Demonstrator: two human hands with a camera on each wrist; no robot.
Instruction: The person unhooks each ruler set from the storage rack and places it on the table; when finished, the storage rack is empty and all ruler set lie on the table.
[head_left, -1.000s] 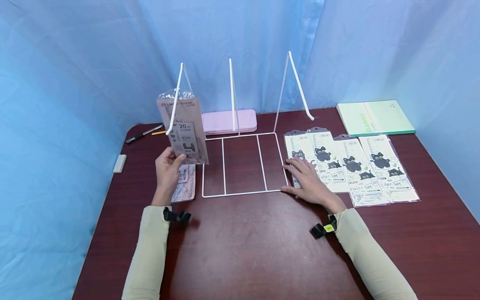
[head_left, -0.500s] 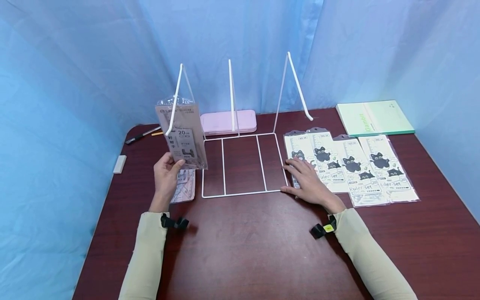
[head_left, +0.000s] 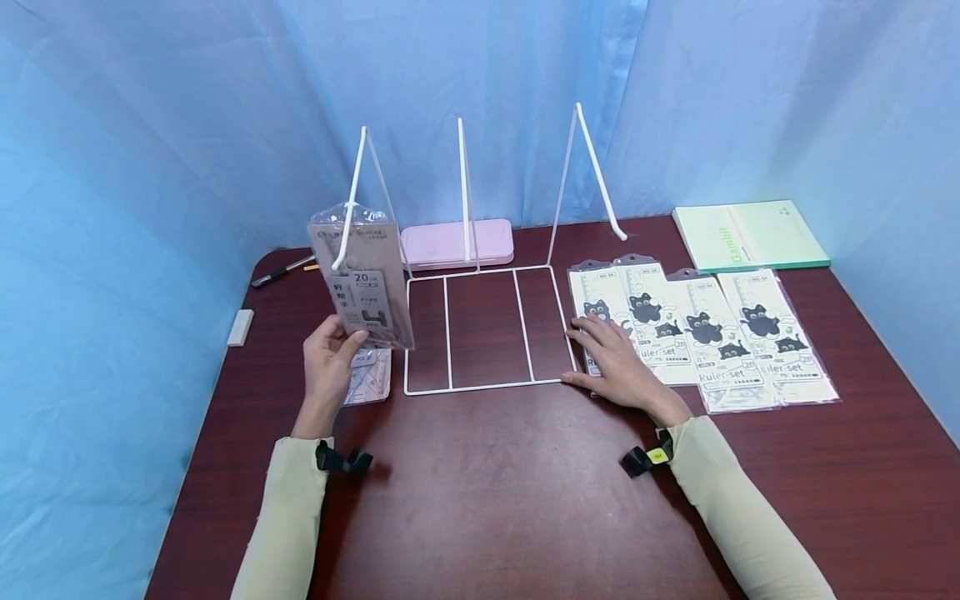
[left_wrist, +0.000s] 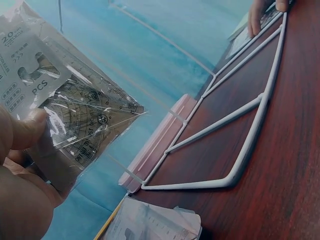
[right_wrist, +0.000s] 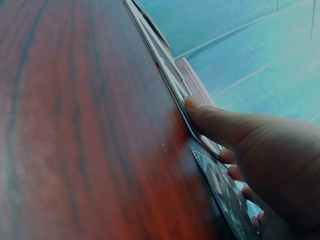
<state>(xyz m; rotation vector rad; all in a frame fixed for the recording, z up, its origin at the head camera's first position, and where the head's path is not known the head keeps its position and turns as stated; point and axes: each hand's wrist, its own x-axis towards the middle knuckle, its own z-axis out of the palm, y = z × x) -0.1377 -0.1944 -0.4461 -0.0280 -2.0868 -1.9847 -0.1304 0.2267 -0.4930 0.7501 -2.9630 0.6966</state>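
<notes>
My left hand [head_left: 327, 362] pinches the lower edge of a clear-bagged ruler set [head_left: 367, 287] marked "20". In the left wrist view a protractor and scales show through the plastic of the ruler set [left_wrist: 80, 115]. It stands upright at the left arm of a white wire rack [head_left: 490, 387]; that arm crosses in front of its card, and whether it passes through the top hole I cannot tell. Another bagged set [head_left: 371, 383] lies below it on the table. My right hand [head_left: 618, 367] rests with relaxed fingers on the rack's right base edge and a cat-print ruler set [head_left: 596, 287].
More cat-print ruler sets [head_left: 708, 333] lie overlapping at right. Behind them is a green notebook [head_left: 757, 233]. A pink case [head_left: 457, 242] sits behind the rack. A black pen [head_left: 279, 272] and a white eraser [head_left: 239, 327] lie at left. Blue curtains enclose the table.
My left hand has moved down and slightly toward me, and the bagged ruler set has lowered with it along the rack's left arm. The right hand stays in place.
</notes>
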